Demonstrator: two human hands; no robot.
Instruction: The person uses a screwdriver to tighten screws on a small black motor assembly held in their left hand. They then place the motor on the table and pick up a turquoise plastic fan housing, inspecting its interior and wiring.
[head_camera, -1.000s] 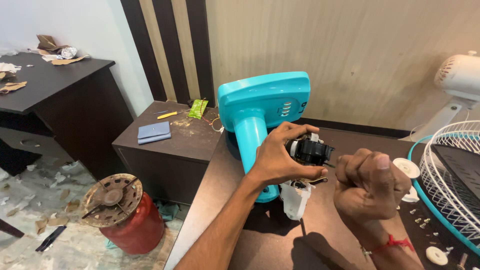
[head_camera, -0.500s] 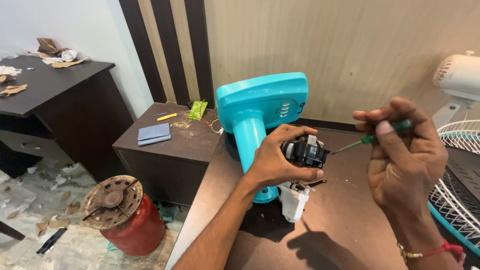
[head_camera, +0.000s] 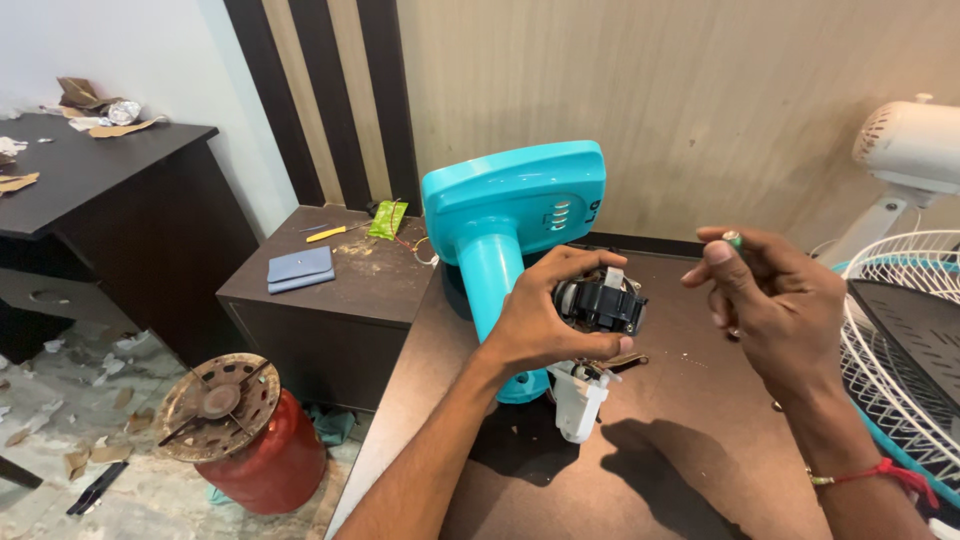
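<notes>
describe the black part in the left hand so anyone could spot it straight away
Find the turquoise fan stand on the brown table. Just right of its column, the left hand grips a small black motor block, the only black piece there, above a white part.

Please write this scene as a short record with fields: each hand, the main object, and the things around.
left hand: grips black motor part
right hand: raised, pinches green-tipped screwdriver, apart from the motor part
main object: turquoise fan body lying on brown table
near it: white plastic piece under the motor part
right side: white fan grille
floor: red cylinder
</notes>
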